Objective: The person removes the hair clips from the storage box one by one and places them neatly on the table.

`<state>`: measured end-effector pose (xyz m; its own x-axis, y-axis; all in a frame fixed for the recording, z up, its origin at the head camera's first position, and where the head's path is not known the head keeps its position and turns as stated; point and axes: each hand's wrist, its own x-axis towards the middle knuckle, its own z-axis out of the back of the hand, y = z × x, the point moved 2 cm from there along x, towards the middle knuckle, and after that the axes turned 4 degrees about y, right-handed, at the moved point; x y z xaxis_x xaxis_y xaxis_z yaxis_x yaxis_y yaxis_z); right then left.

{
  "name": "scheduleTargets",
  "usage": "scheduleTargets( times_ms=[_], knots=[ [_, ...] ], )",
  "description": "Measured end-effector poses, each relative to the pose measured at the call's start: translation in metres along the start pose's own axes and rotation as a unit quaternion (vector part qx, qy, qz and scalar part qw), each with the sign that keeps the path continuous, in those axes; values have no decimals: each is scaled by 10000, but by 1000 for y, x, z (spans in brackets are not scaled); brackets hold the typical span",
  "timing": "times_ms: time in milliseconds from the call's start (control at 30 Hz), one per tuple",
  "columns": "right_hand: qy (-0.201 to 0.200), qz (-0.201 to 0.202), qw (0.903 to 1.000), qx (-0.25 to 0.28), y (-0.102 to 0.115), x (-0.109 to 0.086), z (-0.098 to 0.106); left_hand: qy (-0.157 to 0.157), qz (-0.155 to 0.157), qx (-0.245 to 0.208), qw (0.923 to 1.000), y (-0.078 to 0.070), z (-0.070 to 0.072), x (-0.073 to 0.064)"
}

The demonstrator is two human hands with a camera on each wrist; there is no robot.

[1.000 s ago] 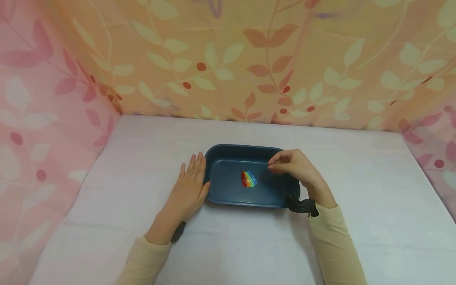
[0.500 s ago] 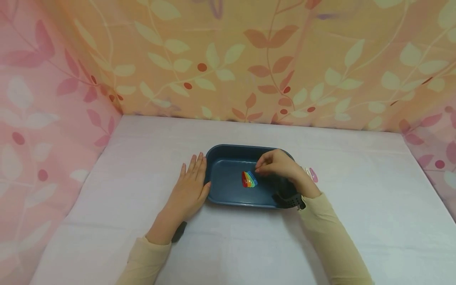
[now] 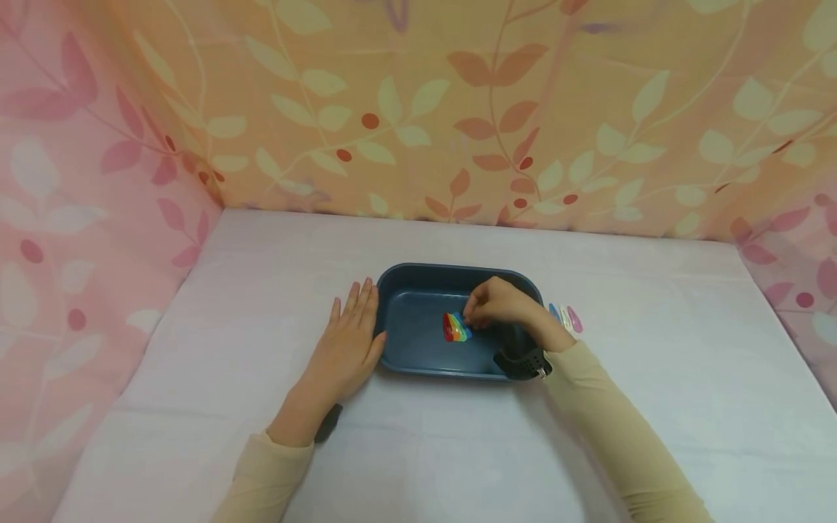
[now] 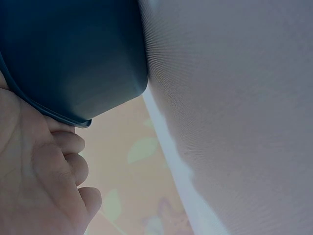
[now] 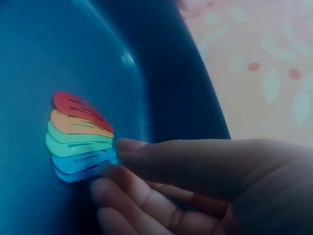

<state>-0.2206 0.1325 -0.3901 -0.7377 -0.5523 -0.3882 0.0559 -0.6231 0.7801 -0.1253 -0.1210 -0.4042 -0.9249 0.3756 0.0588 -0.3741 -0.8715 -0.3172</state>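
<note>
A fan of several snap hair clips [image 3: 456, 327], running from red to blue, lies in the dark blue tray [image 3: 418, 374]. My right hand [image 3: 500, 305] reaches over the tray's right side and pinches the narrow end of a blue hair clip [image 5: 80, 169] at the fan's edge, between thumb and index finger. In the right wrist view the red clip [image 5: 80, 107] is farthest from my fingertips. My left hand [image 3: 346, 341] rests with straight fingers along the tray's left rim; the left wrist view shows its palm beside the tray wall [image 4: 88, 58].
To the right of the tray, a blue clip [image 3: 554, 311], a white clip [image 3: 565, 317] and a pink clip [image 3: 575, 319] lie on the white tablecloth [image 3: 667, 349]. A leaf-patterned curtain [image 3: 418, 109] stands behind the table.
My right hand has moved left and down from the tray's right rim to the fan of clips, uncovering the clips on the cloth at the right. My left hand has stayed in place.
</note>
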Motion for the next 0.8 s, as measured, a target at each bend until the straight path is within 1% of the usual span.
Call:
scheduleTargets(
  times_ms=[200, 567, 700, 800],
  knots=[
    [45, -171, 9997, -173, -2, 2, -2, 21, 1, 8, 10000, 0, 0, 0],
    [-47, -351, 9973, -641, -5, 8, -3, 8, -4, 56, 10000, 1, 1, 0],
    [-49, -426, 9967, -694, -4, 9, -4, 25, 3, 22, 10000, 1, 0, 1],
    [-54, -486, 9968, -628, -4, 8, -4, 18, 3, 6, 10000, 0, -1, 1]
  ],
)
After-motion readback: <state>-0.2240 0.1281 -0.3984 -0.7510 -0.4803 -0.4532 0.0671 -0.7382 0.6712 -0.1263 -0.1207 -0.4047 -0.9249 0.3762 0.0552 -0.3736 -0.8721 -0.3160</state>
